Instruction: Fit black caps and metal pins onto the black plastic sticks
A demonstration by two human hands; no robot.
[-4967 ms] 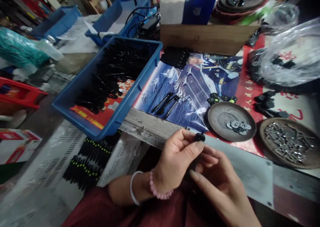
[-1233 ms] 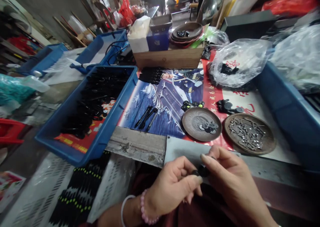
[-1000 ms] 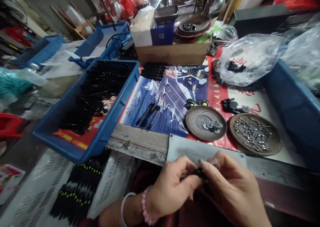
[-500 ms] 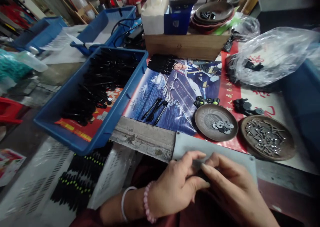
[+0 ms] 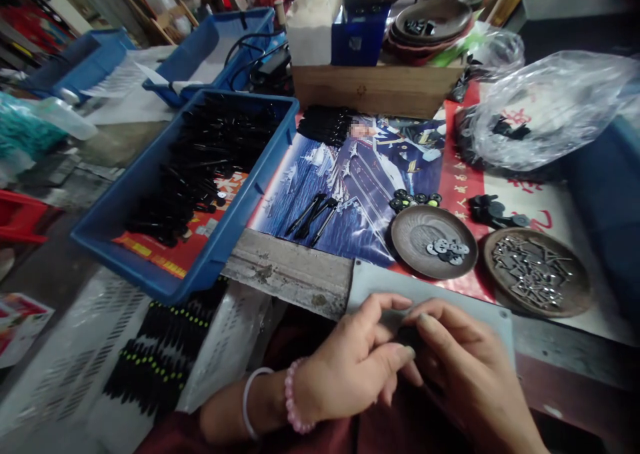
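My left hand (image 5: 350,367) and my right hand (image 5: 465,374) meet at the near table edge, fingers pinched together round a small black part (image 5: 407,335) that is mostly hidden between them. Just beyond them lies a grey metal plate (image 5: 450,297). Behind it stand a brown dish (image 5: 417,231) with several flat washers and a second brown dish (image 5: 537,274) full of small metal pieces.
A blue bin (image 5: 150,247) of black rods sits at the left, more black rods (image 5: 315,214) lie on the poster. Loose black parts (image 5: 493,211), a plastic bag (image 5: 545,111), a wooden box (image 5: 375,87) and another blue bin (image 5: 607,194) crowd the back and right.
My hands have stayed joined at the table edge, drawing closer so the black part is now nearly covered. The view has tilted down and shifted slightly.
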